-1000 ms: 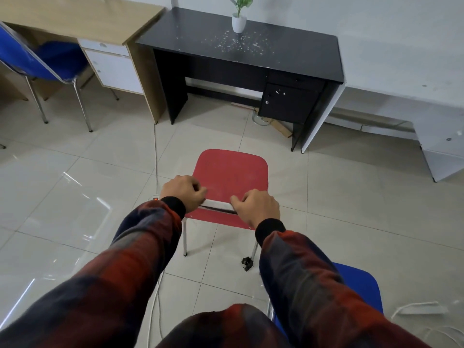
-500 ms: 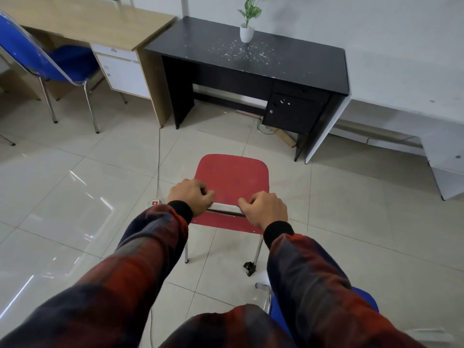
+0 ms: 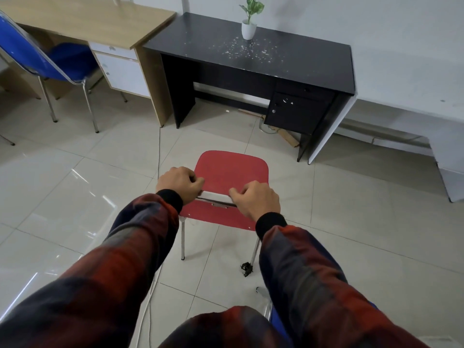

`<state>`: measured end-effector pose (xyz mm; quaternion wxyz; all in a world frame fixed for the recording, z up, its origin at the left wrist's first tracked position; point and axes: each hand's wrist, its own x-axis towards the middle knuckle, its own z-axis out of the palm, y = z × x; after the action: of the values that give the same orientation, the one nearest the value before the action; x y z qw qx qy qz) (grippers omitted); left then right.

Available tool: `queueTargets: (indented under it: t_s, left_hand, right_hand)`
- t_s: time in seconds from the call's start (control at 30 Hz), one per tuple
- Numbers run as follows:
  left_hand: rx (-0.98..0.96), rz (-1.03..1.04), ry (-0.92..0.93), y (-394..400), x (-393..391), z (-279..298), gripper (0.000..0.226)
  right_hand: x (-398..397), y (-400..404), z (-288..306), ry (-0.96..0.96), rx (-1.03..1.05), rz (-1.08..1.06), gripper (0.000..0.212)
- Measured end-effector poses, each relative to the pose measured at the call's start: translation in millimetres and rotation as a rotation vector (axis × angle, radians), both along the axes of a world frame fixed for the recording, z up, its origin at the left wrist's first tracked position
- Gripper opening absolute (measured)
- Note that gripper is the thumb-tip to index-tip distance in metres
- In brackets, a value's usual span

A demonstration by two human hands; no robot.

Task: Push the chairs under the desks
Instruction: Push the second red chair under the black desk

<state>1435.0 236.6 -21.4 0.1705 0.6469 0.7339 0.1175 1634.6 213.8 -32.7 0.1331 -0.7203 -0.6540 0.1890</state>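
From the head camera, your left hand (image 3: pixel 179 183) and right hand (image 3: pixel 256 198) are both curled around the top rail of the red chair (image 3: pixel 231 172), clamped on it. Over the last second the black desk (image 3: pixel 251 54) has drawn nearer and now sits lower in view, so you and the chair have advanced. The chair is on open floor, well short of the desk's front edge and facing its knee gap; the push looks unfinished. A blue chair (image 3: pixel 57 61) sits partly under the wooden desk (image 3: pixel 82 21).
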Motion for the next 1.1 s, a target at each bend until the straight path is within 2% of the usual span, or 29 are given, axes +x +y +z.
queueTargets:
  t_s: [0.13,0.43,0.6,0.9,1.1]
  left_hand:
    - [0.012,-0.02,-0.026,20,10,6,0.038]
    - [0.015,-0.071,-0.011,44,-25,14,0.037]
    - [0.003,-0.058,0.009,35,-42,13,0.036]
    - [-0.034,-0.013,0.06,-8,-23,-4,0.028]
    - [-0.08,-0.029,0.05,-27,19,-5,0.04]
  right_hand:
    - [12,21,6,-0.001,0.042,-0.023,0.052]
    - [-25,31,14,-0.015,-0.008,-0.052,0.057]
    - [-43,18,9,0.003,-0.019,-0.03,0.054]
    - [-25,-15,-9,0.023,-0.011,0.002,0.053]
    - [16,-17,-6,-0.001,-0.042,0.03,0.048]
